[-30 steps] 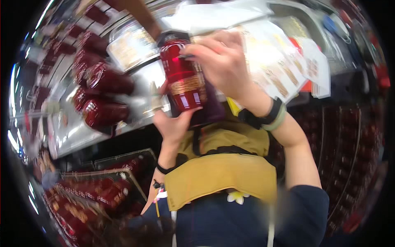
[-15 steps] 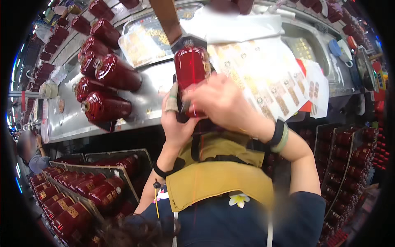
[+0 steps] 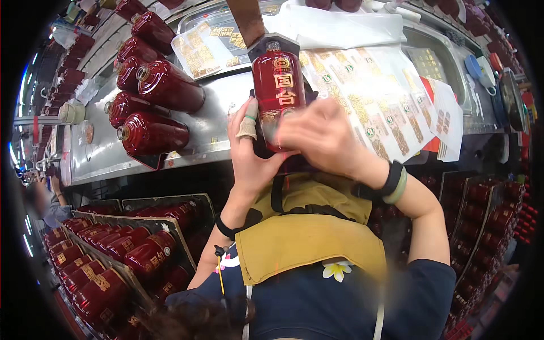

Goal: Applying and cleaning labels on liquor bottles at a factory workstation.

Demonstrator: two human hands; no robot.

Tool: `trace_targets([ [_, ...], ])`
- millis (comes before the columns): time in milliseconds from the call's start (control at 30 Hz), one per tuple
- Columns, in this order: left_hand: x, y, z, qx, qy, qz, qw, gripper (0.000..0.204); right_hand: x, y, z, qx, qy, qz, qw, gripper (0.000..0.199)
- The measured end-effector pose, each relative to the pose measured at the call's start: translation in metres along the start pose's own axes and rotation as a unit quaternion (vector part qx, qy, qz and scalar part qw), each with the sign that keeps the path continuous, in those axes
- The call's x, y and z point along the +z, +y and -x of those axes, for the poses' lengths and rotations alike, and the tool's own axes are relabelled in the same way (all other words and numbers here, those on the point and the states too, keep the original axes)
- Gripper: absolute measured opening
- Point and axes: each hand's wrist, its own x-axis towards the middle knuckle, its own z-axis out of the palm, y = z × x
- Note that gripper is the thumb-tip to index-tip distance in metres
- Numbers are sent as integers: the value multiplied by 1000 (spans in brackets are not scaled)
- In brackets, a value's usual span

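Observation:
A dark red glass bottle (image 3: 263,79) with gold characters on its face lies in a holder at the metal bench, its neck pointing away from me. My left hand (image 3: 249,156) grips the bottle's lower left side, thumb along its base. A pale cloth wrap and a green band cover one finger. My right hand (image 3: 323,136) is at the lower right part of the bottle's face, its fingers smeared by motion. Something dark shows by its fingertips, too blurred to name. To the right lie white sheets (image 3: 362,96) with gold stickers.
Several red bottles (image 3: 170,88) lie on the metal bench (image 3: 218,119) to the left. A plastic sheet of gold stickers (image 3: 198,51) is behind them. A brown upright post (image 3: 246,20) rises beyond the holder. Crates of red bottles (image 3: 150,255) stand below left, with more racks at right.
The bottle's gold characters now face up, where a mostly plain red side showed before. My right hand is still at the lower part of the bottle. The whole view has shifted slightly.

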Motion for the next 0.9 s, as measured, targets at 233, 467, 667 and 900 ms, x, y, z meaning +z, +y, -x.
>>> trace_targets([
  [233,-3,-8,4,-87,-45,108,989,95,-12,30,-21,74,57,109,990,12],
  [467,-3,-4,2,-33,-27,50,998,100,-11,32,-17,129,73,9,989,14],
  [667,0,1,-5,-40,-21,18,999,101,-11,-7,-1,25,13,-21,999,18],
  [900,2,-9,4,15,11,37,999,90,-19,-14,13,-82,-46,-55,994,22],
])
